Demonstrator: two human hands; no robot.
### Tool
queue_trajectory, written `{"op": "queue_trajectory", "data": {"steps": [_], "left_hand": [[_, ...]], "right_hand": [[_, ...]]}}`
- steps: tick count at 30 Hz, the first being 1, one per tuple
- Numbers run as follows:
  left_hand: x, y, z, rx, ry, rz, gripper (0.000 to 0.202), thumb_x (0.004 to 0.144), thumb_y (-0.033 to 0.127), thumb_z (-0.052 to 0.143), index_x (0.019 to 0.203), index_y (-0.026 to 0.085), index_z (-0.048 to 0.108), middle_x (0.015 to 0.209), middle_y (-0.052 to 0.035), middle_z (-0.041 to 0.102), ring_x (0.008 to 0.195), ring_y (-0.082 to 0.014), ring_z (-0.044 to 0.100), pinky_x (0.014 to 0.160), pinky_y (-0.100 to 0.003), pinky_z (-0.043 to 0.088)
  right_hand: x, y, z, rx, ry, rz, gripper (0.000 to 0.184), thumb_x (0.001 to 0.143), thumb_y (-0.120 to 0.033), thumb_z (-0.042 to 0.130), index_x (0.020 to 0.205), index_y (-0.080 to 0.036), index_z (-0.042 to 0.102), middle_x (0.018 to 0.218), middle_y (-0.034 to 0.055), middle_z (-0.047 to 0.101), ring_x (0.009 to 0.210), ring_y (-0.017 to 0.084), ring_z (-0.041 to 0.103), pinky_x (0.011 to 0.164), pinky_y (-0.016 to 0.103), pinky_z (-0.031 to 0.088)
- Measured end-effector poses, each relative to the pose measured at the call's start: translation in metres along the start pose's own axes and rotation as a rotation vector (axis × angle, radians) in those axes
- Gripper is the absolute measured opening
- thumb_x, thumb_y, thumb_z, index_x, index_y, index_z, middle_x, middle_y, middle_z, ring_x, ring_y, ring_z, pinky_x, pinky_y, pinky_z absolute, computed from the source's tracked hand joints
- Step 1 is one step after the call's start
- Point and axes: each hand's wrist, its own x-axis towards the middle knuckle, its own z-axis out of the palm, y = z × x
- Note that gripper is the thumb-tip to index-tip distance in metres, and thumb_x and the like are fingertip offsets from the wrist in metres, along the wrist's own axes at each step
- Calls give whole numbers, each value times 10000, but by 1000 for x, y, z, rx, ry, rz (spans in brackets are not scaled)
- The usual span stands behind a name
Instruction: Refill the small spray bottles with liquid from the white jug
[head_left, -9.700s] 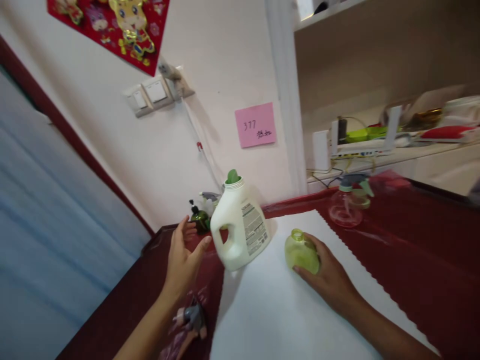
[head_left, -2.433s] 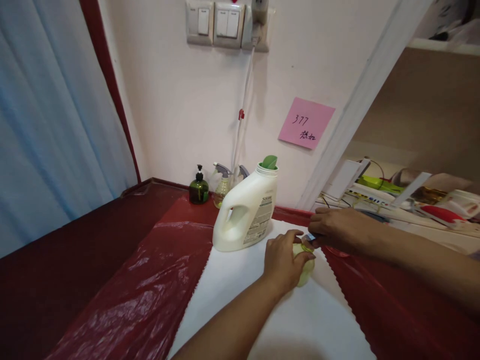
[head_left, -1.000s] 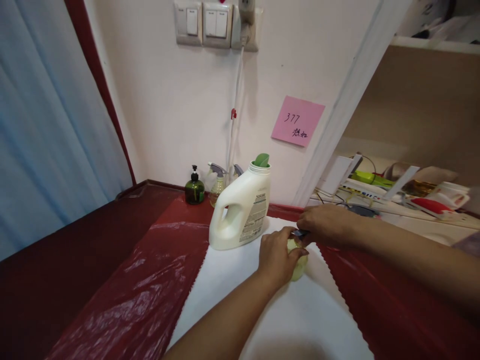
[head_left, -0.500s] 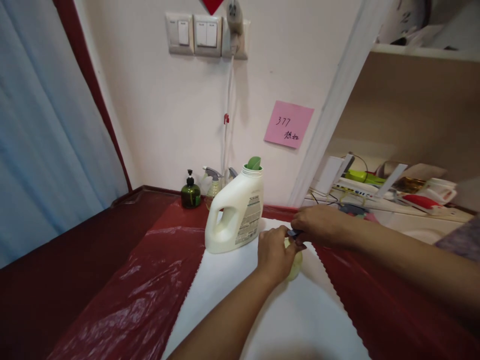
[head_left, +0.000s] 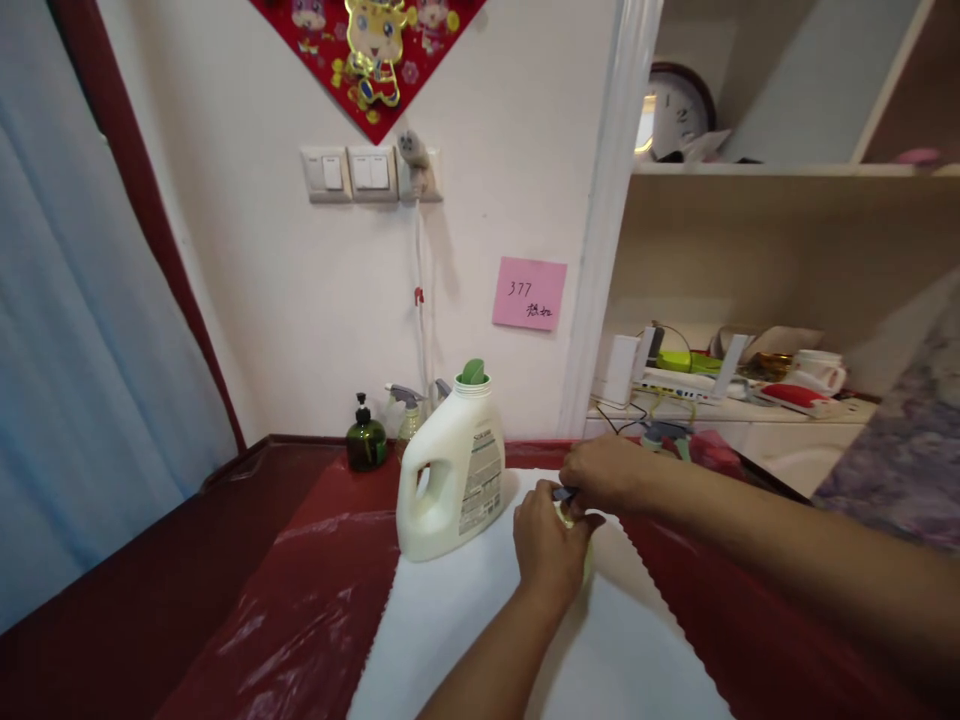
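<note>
My left hand (head_left: 550, 548) is wrapped round a pale yellow spray bottle (head_left: 588, 566), most of which the fingers hide. Over its top, my right hand (head_left: 604, 474) grips the grey spray head (head_left: 564, 493), and part of that grey piece pokes out between the two hands. Just to the left stands a large cream detergent jug (head_left: 450, 465), upright and uncapped, with a green pouring spout (head_left: 472, 372) in its neck. Both bottles rest on a white cloth (head_left: 450, 620) with a zigzag edge.
Behind the jug are a dark green pump bottle (head_left: 366, 440) and another spray bottle (head_left: 407, 410) with a grey head. A cable (head_left: 420, 250) runs down the wall from a plug. On the right, a shelf holds a white router (head_left: 679, 385). A blue curtain (head_left: 97, 330) hangs at left.
My view has tilted up, bringing a red wall decoration and more shelf into sight. Both hands stay on the spray bottle, the right one still at its head.
</note>
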Motion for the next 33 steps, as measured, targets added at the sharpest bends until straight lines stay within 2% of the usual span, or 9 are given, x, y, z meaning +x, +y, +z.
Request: {"op": "queue_trajectory", "data": {"steps": [3,6,11,13,15,18,23,28,33], "left_hand": [[1,-3,5,-30,28,6,231,770,244,785,911,215,604,983,-79,685,997,-300,614,897,-413,432],[7,-7,3,-120,-20,17,197,775,192,744,920,216,613,982,-46,672,979,-252,609,890,-373,445],[24,-9,-12,-304,-314,48,137,785,212,731,800,196,595,841,5,647,846,-187,628,776,-323,495],[26,-8,-16,-335,-370,62,142,780,233,735,768,194,599,806,10,646,829,-188,632,787,-330,495],[25,-8,-16,-330,-322,63,143,737,198,743,815,194,623,857,-5,671,901,-208,635,853,-340,475],[20,-9,-6,-265,-145,33,324,675,162,769,957,197,613,988,-49,692,988,-253,619,908,-365,432],[16,-11,5,-135,14,66,228,718,266,770,852,218,592,911,-75,648,918,-302,588,852,-402,398],[20,-19,2,-149,-12,136,160,744,273,744,842,220,629,844,-37,619,862,-271,586,800,-374,411],[32,-23,0,-264,-164,182,200,787,349,737,864,198,631,895,-26,626,880,-221,584,823,-377,458]], "right_hand": [[0,0,-2,4,1,1,206,839,-370,751,940,-211,833,914,117,816,873,280,764,596,295,407],[-1,-2,-6,7,-17,12,214,838,-360,756,954,-200,836,931,132,820,884,289,767,606,303,415],[-4,-2,-11,13,-68,41,247,858,-371,749,984,-177,836,959,153,822,909,301,771,629,306,437],[-5,-1,-11,16,-78,51,275,879,-401,734,1023,-187,830,994,148,822,943,299,769,648,303,452],[-6,-1,-11,24,-81,59,284,895,-420,720,1042,-202,828,1002,133,824,960,293,767,659,301,461],[-6,-1,-12,37,-73,70,284,898,-427,718,1047,-212,826,997,116,826,962,292,766,670,308,473],[-8,-2,-17,46,-73,73,248,882,-358,741,1038,-179,814,979,110,817,948,278,756,732,345,530],[-5,1,-17,48,-98,50,230,922,-377,736,1023,-172,765,999,58,791,961,226,735,820,388,576],[-7,4,-17,47,-117,39,312,977,-457,672,1034,-161,755,993,69,785,970,231,739,837,400,582]]}}
